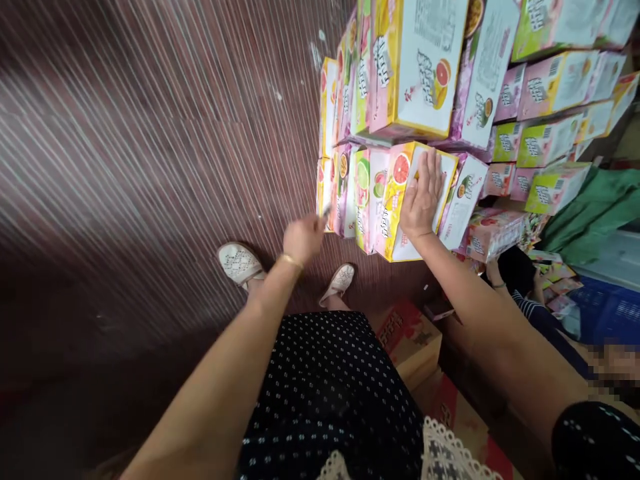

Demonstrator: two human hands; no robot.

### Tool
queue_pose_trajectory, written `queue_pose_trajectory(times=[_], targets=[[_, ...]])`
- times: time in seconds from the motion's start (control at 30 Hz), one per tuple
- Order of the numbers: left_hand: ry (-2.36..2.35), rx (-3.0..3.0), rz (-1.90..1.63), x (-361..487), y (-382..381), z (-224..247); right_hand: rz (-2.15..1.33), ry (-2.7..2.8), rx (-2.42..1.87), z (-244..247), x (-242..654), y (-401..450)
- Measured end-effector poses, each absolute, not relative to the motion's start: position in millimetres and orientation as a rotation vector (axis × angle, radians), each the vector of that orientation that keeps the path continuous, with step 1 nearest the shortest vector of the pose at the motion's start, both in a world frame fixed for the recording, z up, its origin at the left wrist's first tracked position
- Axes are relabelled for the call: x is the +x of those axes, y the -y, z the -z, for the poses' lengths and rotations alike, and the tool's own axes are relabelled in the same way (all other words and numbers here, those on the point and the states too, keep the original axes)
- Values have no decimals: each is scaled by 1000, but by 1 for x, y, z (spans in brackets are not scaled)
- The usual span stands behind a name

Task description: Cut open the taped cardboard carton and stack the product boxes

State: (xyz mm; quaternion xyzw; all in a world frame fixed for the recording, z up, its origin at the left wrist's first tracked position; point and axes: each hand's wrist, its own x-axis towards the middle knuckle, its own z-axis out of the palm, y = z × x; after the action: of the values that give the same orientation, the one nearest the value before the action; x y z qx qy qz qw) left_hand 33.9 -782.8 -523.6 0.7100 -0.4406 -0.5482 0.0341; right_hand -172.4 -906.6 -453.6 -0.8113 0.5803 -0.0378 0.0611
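My right hand (424,197) lies flat, fingers extended, on the white top of a yellow grapefruit-printed carton (397,223). A purple passion-fruit carton (460,200) stands against that one on the right, and a green-and-pink lime carton (364,193) on the left. My left hand (304,239) is closed, just left of the row's near corner. A small dark tip pokes out of its fingers, too small and blurred to name. Beside that hand is an orange-and-yellow carton (325,193), apart from it as far as I can see.
Taller cartons (425,67) stand behind the row, with more stacks (537,133) to the right. Brown boxes (420,343) sit by my skirt. Another person's striped sleeve (533,310), a green cloth (593,207) and a blue crate (607,310) are at right. Striped dark flooring (150,167) spreads left.
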Motion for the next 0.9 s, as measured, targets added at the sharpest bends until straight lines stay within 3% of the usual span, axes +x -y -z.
queue_pose_trajectory(times=[0.13,0.3,0.4,0.53,0.63,0.8,0.9], targets=[[1410,2112,1530,42,872,579,51,-1767,-2491,448,-173,907],[1666,1989,1895,16,807,575,15,-1753,-2555,445,-173,906],[1660,2015,1921,32,768,564,50,-1753,-2560,445,-173,904],[1469,2159,1646,56,826,601,55,-1739,-2603,441,-173,903],[1465,2129,1657,41,864,636,36,-1698,-2640,437,-174,903],[1624,2043,1970,19,788,620,96,-1626,-2703,437,-179,904],[1618,2075,1965,41,757,608,170,-1517,-2771,439,-185,906]])
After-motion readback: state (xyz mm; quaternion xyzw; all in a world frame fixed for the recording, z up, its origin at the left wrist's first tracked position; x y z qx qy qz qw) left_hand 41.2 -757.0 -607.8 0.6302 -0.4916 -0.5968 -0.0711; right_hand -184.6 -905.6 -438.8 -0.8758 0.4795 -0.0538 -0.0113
